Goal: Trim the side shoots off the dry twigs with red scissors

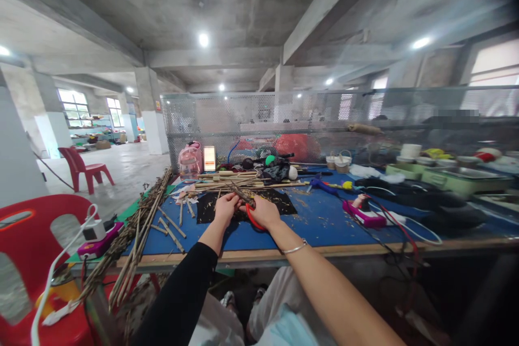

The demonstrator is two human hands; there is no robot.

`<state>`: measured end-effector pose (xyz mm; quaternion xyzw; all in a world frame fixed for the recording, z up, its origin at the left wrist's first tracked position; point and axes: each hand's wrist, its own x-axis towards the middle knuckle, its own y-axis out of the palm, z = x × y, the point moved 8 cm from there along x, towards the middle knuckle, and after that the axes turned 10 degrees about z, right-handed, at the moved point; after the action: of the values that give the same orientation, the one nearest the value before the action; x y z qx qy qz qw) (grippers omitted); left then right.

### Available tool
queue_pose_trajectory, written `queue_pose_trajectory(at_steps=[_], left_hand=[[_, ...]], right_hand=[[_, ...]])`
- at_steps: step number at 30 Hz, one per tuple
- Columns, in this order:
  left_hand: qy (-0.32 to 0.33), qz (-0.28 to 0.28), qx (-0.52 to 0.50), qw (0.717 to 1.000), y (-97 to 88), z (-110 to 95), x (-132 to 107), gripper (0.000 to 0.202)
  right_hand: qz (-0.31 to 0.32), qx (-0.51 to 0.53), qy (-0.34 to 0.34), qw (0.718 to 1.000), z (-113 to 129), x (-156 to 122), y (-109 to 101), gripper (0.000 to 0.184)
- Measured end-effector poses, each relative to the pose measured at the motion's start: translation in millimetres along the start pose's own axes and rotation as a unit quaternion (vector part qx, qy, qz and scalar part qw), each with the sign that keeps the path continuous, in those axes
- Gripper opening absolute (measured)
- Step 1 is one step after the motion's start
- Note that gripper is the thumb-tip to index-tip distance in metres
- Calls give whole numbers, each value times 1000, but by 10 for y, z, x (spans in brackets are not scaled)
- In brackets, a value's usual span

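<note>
My left hand (225, 206) is closed around a thin brown stick (240, 193) that slants up to the left over the blue table (324, 221). My right hand (264, 212) grips red-handled cutters (252, 218) whose blades meet the stick between the two hands. Both hands hover over a black mat (284, 203) littered with wood chips. A silver bracelet (295, 248) circles my right wrist, and a black sleeve covers my left arm.
Bundles of sticks (140, 232) lie along the table's left edge and at the back (231, 179). A pink glue gun (363, 213) with cables sits to the right. Red plastic chairs (28, 270) stand on the left. A mesh screen (324, 119) backs the table.
</note>
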<state>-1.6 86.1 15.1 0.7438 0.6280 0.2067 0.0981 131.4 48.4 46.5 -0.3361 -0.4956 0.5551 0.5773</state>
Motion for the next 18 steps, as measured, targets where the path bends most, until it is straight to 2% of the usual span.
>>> queue_pose_trajectory(at_steps=[6,14,18], left_hand=[[-15,-35,7,999,-65,8,-14,14],[-9,-24,0,1000,-59,14,15,19],[8,-27,20,999,-81,-9,25,21]], right_hand=[[16,-7,6,1000,-10,11,25,58],[17,-7,31,999,-53,17,51,62],[3,-11,13,1000,-35,12,44,66]])
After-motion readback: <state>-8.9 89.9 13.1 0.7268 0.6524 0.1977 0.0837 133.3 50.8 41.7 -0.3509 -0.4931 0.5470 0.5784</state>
